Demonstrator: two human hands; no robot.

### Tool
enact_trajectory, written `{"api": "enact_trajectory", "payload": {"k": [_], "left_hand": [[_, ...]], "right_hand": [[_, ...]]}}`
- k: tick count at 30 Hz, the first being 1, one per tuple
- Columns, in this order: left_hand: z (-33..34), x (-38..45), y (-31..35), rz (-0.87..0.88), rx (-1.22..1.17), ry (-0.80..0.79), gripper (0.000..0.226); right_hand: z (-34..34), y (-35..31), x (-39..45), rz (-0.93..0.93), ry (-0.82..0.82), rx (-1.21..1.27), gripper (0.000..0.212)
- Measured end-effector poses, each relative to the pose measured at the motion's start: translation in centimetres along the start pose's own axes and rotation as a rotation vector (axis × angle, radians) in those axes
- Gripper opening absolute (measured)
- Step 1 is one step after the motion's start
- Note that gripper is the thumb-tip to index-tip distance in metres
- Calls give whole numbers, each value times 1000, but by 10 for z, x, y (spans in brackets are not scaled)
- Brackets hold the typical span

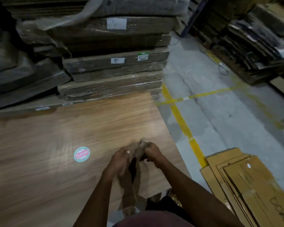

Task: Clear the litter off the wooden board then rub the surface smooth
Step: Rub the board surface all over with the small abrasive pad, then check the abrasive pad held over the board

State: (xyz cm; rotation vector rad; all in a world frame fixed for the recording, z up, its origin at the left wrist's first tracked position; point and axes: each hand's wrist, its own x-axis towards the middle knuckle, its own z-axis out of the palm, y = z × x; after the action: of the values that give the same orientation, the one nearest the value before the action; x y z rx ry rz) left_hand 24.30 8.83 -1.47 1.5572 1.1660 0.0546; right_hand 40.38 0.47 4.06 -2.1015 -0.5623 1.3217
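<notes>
Dim warehouse floor, grey concrete crossed by yellow tape lines (180, 122). Far left: wooden board (59, 145) lying flat, round sticker (81, 154) on it. Then left hand (120, 159) beside a brown paper strip (134, 174), grip blurred, cannot tell. Right hand (152, 151) clenched around strip's top, above board's near edge. Flattened cartons (246, 181) far right.

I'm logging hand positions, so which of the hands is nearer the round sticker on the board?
Left. The left hand is just right of the round sticker on the wooden board; the right hand is farther right, beyond the brown strip both hands hold.
</notes>
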Motion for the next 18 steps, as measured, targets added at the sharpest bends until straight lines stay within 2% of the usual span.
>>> {"api": "enact_trajectory", "payload": {"k": [2,4,7,12,15,18], "left_hand": [[-4,-24,11,-13,-231,4,32],[-9,-50,25,-42,-433,-8,26],[-16,-78,23,-9,-490,42,28],[-35,-138,12,55,-686,332,19],[-47,-180,-1,112,-782,473,19],[-59,-223,-25,121,-808,617,19]], "right_hand": [[3,-2,-19,7,-32,178,16],[9,-7,-37,10,-76,282,15],[22,-16,-56,-36,-144,338,17],[52,-38,-89,-153,-263,282,12],[79,-43,-114,-293,-308,186,4],[115,-37,-135,-453,-375,76,13]]}}
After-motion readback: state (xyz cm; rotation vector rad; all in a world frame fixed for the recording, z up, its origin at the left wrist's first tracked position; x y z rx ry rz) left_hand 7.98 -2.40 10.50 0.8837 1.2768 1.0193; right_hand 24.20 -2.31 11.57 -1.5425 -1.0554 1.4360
